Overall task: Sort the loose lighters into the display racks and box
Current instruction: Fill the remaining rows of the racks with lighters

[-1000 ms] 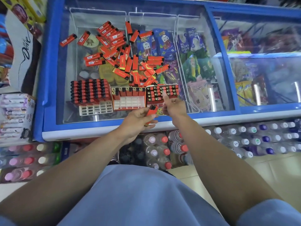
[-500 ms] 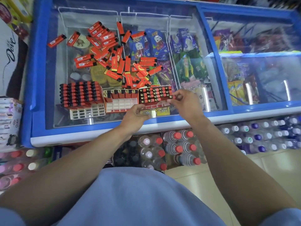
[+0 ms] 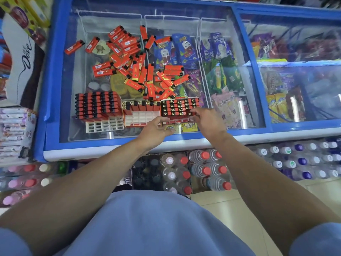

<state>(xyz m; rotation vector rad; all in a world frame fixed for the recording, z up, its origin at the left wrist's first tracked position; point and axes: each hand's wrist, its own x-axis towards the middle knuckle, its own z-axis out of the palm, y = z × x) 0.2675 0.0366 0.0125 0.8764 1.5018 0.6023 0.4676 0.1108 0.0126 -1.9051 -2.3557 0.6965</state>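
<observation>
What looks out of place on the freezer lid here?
Loose lighters lie scattered at all angles across the glass lid behind the three racks, two strays apart at far left. Nothing looks spilled or broken.

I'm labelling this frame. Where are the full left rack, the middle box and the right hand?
Full left rack (image 3: pixel 96 105), head view, on its packed lighter tops.
Middle box (image 3: pixel 141 116), head view, on its empty white slots.
Right hand (image 3: pixel 207 121), head view, on its back.

text: "Dove" | on: white packaging left of freezer
</observation>
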